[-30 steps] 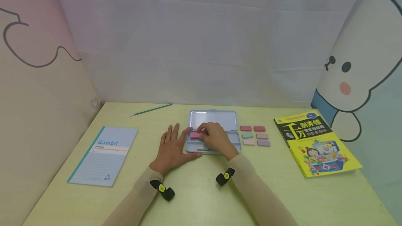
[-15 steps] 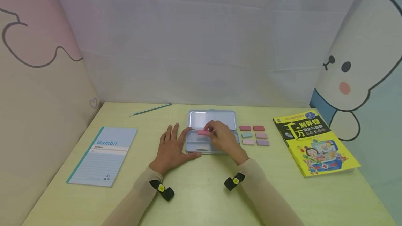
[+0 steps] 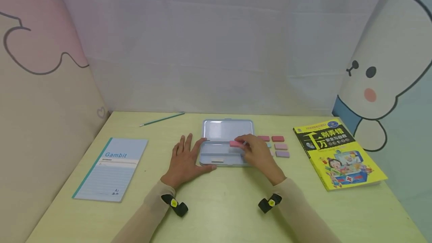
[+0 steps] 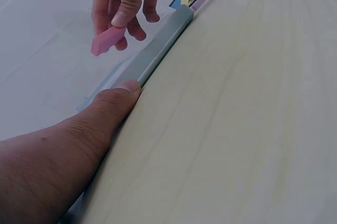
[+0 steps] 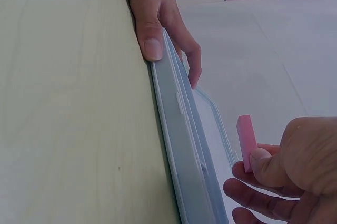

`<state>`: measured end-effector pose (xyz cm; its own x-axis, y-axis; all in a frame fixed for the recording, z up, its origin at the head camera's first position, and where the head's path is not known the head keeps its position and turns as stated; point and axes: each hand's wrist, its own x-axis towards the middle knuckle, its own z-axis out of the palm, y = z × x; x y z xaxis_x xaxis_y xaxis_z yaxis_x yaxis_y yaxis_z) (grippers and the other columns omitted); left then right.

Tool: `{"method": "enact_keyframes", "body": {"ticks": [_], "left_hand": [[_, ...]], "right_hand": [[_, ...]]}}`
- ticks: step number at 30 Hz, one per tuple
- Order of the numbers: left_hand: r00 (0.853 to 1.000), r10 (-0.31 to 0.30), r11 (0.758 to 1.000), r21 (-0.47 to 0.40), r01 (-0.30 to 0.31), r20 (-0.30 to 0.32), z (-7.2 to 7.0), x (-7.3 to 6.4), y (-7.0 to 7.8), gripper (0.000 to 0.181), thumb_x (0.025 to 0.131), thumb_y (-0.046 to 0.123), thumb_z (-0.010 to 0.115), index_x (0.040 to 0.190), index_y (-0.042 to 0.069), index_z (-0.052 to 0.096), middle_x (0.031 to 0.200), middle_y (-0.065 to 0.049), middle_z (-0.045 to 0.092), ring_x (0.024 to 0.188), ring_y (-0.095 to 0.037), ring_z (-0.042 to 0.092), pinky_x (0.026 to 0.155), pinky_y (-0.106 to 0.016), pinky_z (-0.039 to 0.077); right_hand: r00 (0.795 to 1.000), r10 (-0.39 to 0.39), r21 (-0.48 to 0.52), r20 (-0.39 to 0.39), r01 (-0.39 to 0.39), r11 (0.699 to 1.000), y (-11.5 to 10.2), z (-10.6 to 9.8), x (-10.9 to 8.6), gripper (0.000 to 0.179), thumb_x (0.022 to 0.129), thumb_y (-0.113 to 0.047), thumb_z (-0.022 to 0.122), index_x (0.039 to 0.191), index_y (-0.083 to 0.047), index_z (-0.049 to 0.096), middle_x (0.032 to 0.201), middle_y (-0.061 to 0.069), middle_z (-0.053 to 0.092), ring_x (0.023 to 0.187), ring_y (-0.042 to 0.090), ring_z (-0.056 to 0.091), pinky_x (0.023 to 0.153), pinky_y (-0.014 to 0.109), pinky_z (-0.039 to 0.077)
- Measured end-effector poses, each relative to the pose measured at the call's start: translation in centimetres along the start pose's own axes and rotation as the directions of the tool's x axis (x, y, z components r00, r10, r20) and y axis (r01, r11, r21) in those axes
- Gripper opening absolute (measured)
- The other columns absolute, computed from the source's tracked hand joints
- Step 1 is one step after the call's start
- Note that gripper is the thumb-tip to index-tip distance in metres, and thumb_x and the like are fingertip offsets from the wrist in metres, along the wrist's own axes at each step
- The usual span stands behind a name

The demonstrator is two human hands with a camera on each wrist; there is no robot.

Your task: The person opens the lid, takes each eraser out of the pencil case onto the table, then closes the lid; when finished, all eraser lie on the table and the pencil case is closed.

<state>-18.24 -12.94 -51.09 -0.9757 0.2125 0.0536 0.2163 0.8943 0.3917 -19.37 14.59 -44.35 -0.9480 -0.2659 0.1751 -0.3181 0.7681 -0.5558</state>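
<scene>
Pink block (image 3: 235, 143), pinched above the open case (image 3: 216, 148) by your right fingers (image 5: 255, 200), looks unplaced; six others (image 3: 282, 154) already lie on the counter (image 3: 216, 205), left fingers (image 3: 197, 147) spread against the case.

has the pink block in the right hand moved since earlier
Yes: in the head view, the pink block, pinched by the right hand, has moved rightward over the case, from near its left end to just past its middle.
</scene>
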Motion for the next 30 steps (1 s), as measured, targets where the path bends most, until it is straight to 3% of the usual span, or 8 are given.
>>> {"method": "enact_keyframes", "body": {"ticks": [8,14,21,30], "left_hand": [[1.0,-0.001,1.0,-0.008,0.001,-0.002,0.0,0.0,-0.1,0.103,0.082,0.085,0.067,0.166,0.038,0.031,0.181,-0.02,0.015,0.168,-0.05,0.008,0.133,-0.07,0.015],[1.0,-0.001,1.0,-0.02,0.001,0.0,-0.2,-0.1,0.0,0.103,0.083,0.084,0.068,0.166,0.037,0.032,0.181,-0.021,0.015,0.168,-0.05,0.007,0.133,-0.07,0.015],[1.0,-0.003,1.0,-0.012,0.003,-0.002,-0.4,-0.3,0.1,0.103,0.082,0.085,0.068,0.166,0.038,0.032,0.18,-0.021,0.015,0.168,-0.05,0.007,0.132,-0.07,0.015],[1.0,0.0,1.0,-0.014,0.0,0.014,-0.6,-0.3,0.3,0.103,0.083,0.083,0.069,0.167,0.037,0.03,0.18,-0.022,0.014,0.168,-0.051,0.006,0.133,-0.07,0.014]], "right_hand": [[0.997,-0.054,-0.022,-0.058,0.053,0.998,1.9,-1.2,-1.2,0.018,0.098,0.001,0.071,0.114,-0.001,0.079,0.109,0.016,0.078,0.092,0.027,0.065,0.084,0.042,0.057],[0.991,-0.082,-0.049,-0.107,0.077,0.996,3.3,-2.0,-2.4,0.02,0.095,0.004,0.073,0.113,0.0,0.079,0.12,0.02,0.077,0.098,0.033,0.07,0.089,0.051,0.06],[0.987,-0.084,-0.102,-0.138,0.07,0.992,4.8,-2.8,-3.8,0.015,0.094,-0.006,0.08,0.109,-0.003,0.079,0.1,0.012,0.077,0.084,0.024,0.066,0.08,0.044,0.057],[0.99,-0.031,-0.113,-0.138,0.016,0.993,6.4,-3.4,-5.6,0.015,0.094,0.0,0.076,0.109,-0.002,0.079,0.1,0.012,0.076,0.084,0.022,0.063,0.076,0.04,0.056]]}}
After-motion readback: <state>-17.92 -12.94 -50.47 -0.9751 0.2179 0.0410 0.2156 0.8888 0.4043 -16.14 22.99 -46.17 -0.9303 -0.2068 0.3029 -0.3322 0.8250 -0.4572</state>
